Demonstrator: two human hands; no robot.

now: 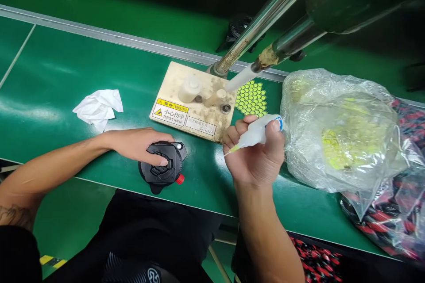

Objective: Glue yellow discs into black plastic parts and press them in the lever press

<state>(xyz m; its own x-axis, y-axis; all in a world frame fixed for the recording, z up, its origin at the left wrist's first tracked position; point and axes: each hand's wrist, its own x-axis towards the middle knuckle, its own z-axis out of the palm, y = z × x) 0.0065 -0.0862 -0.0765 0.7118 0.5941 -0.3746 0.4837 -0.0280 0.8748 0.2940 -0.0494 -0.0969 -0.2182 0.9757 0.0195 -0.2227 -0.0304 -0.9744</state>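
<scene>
My left hand (142, 143) is closed around the far side of a round black plastic part (161, 172), its thumb lying across the top. A small red knob (180, 179) sticks out from that part's right side, and a tab with a pale round spot (179, 146) from its upper right. In my right hand (255, 154) is a small white squeeze bottle (257, 131) with a blue-marked base. The bottle is tilted, and its thin yellowish nozzle points down and left, apart from the black part.
A stained press base (172, 82) with warning labels stands behind my hands, under metal rods (265, 22). Beside it lie many yellow-green discs (251, 98). A crumpled white cloth (98, 108) lies at left. Clear plastic bags (338, 132) of yellow and red-black parts crowd the right.
</scene>
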